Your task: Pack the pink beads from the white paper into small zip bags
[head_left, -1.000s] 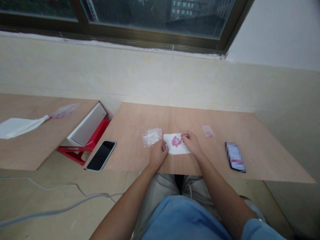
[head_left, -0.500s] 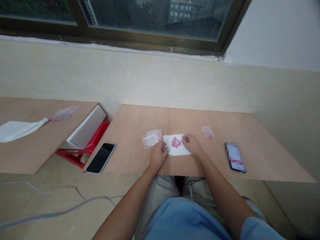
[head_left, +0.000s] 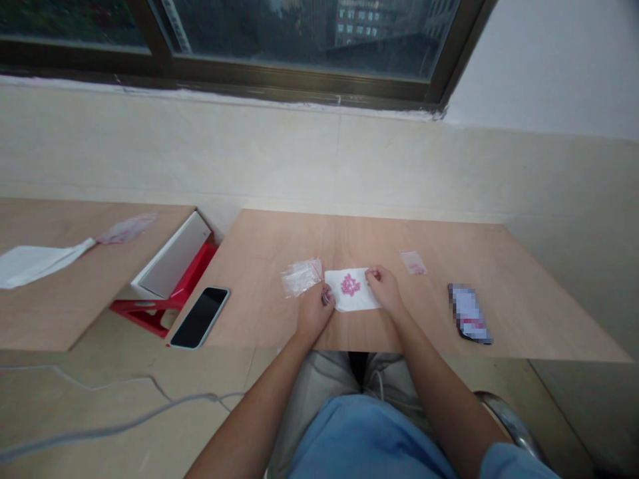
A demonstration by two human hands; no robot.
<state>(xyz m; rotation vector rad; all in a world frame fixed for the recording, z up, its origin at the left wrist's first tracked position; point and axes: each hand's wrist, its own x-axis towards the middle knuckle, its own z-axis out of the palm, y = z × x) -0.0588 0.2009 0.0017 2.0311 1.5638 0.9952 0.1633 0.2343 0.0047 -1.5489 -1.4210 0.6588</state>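
Pink pieces (head_left: 350,285) clustered on a white sheet (head_left: 357,304)

The pink pieces are gathered in a loose, uneven cluster near the middle of the white sheet, with pale gaps seen among them; they are bright, and too small for their exact form to be told. The white sheet, plain and roughly rectangular, is laid flat toward the near side of the wooden counter (head_left: 449,249). Its left edge is met by the left hand (head_left: 313,311), whose grip is curled; whether anything is pinched there cannot be told. Its right edge is overlapped by the right hand (head_left: 385,287), whose grip is bunched, its contents likewise impossible to make out. Clear bags (head_left: 301,277) are piled just left of the sheet; a small flat bag (head_left: 414,263), tinged pink, is placed to the far right.
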